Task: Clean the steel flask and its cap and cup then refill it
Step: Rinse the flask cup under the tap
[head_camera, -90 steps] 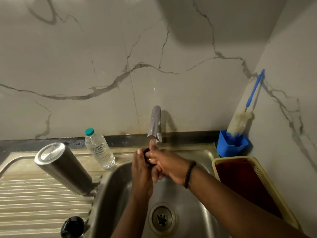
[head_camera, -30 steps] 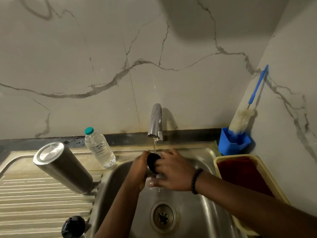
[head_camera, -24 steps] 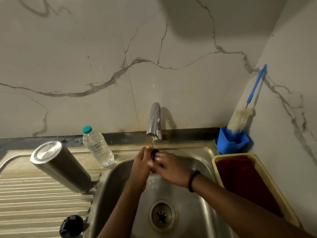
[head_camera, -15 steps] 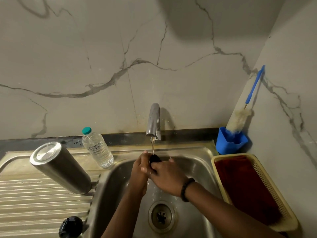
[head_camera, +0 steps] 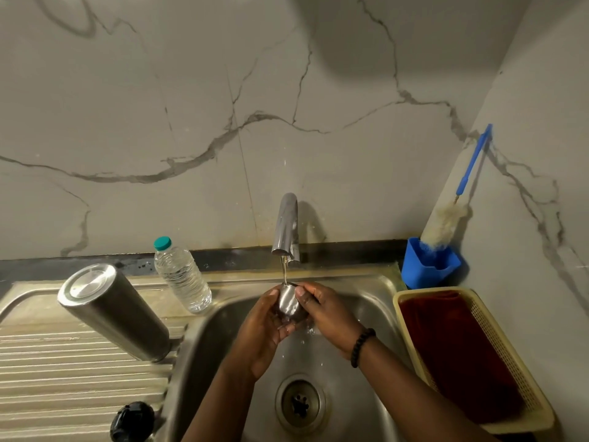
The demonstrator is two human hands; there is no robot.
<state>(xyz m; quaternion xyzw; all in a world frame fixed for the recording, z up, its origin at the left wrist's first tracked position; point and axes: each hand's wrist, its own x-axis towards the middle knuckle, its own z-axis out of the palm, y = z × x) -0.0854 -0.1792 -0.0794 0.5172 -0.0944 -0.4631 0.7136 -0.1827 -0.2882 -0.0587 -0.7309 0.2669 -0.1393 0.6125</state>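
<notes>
A small steel cup (head_camera: pixel 288 302) is under the thin stream from the tap (head_camera: pixel 286 229), above the sink (head_camera: pixel 376 309). My left hand (head_camera: pixel 264 330) cups it from below and the left. My right hand (head_camera: pixel 326 311) grips it from the right, thumb across its steel side. The steel flask (head_camera: pixel 113 312) stands upside down and tilted on the draining board (head_camera: pixel 63 378), base up. A black cap (head_camera: pixel 132 421) lies at the board's front edge.
A clear water bottle (head_camera: pixel 182 275) with a teal lid stands behind the sink's left corner. A blue holder (head_camera: pixel 430 266) with a bottle brush (head_camera: pixel 452 215) sits at the back right. A yellow basket (head_camera: pixel 497 346) lined with red cloth borders the sink's right side.
The cup has turned in my hands: its dark inside showed before, now its steel outside faces up. Both hands stay under the running tap.
</notes>
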